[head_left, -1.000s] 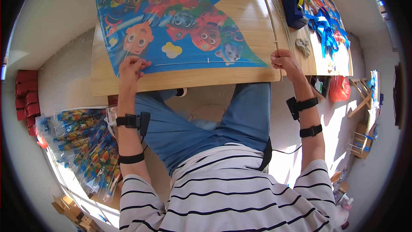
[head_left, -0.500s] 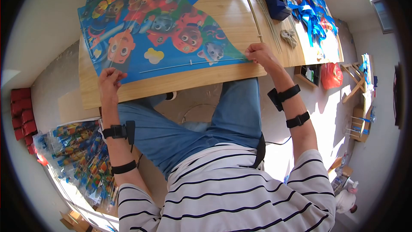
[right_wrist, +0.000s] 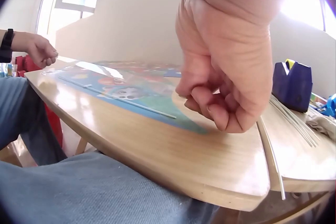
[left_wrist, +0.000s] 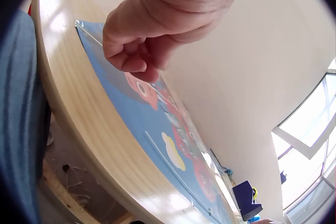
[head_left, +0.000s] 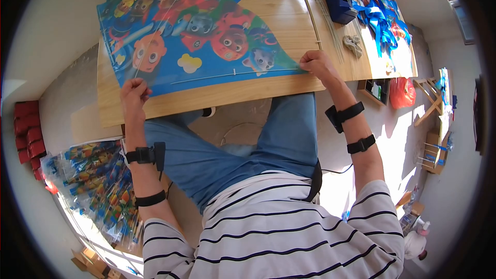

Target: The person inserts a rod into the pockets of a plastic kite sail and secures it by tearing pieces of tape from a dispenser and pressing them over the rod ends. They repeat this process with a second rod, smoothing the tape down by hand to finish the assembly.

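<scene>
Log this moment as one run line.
left hand curled over printed sheet, grip unclear | right hand curled near sheet's right corner, grip unclear | white rod along sheet's near edge | tape dispenser on table

Both arms reach forward from the short sleeves, hands wide apart and at about the same height in the head view. The left forearm [head_left: 140, 165] runs nearly straight ahead; the right forearm [head_left: 357, 134] slants inward toward its hand. The left hand [head_left: 135, 93] hangs from the wrist with its fingers curled in and their tips close to the thumb. The right hand [head_left: 319, 67] is turned knuckles up, fingers folded toward the palm, thumb near the index finger. Whether either pinches something thin cannot be told.
</scene>
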The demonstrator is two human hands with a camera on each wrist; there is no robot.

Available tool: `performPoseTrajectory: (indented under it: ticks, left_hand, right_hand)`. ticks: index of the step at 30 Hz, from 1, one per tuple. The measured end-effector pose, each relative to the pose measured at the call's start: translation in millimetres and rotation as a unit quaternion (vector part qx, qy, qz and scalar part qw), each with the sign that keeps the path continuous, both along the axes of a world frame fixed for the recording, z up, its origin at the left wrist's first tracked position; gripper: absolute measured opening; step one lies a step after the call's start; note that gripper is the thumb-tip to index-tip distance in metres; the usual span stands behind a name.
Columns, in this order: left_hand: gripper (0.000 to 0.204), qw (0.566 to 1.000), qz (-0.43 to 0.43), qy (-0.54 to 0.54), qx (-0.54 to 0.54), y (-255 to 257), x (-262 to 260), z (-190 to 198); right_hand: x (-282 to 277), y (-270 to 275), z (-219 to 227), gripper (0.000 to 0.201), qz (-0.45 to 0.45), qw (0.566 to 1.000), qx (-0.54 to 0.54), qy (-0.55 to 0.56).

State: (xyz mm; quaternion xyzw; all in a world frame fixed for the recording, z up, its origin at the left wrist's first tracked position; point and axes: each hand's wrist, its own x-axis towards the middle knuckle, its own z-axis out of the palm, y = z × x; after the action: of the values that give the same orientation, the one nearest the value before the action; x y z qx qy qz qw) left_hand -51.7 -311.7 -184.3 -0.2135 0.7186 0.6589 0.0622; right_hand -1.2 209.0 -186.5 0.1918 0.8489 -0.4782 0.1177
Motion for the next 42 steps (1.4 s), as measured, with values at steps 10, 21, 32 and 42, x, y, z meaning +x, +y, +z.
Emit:
performPoseTrajectory:
  ticks: [10, 21, 32, 42]
  left_hand:
    - [0.011, 0.998, 0.028, 0.054, 0.018, -43.6, -4.1, 35.3]
    - [0.012, 0.988, 0.081, 0.128, -0.029, -157.3, 28.2, 119.2]
    - [0.012, 0.989, 0.088, 0.116, -0.017, -167.8, 33.6, 107.4]
    - [0.011, 0.989, 0.089, 0.116, -0.015, -177.7, 37.4, 105.3]
  right_hand:
    - [-24.3, -27.2, 19.8, 0.005, 0.048, 0.991, -0.126, -0.012]
    - [-58.4, -141.5, 14.3, 0.006, 0.093, 0.959, -0.262, -0.050]
    - [-59.2, -149.7, 9.8, 0.005, 0.104, 0.956, -0.270, -0.051]
    - [-55.4, -156.2, 12.3, 0.004, 0.104, 0.953, -0.280, -0.056]
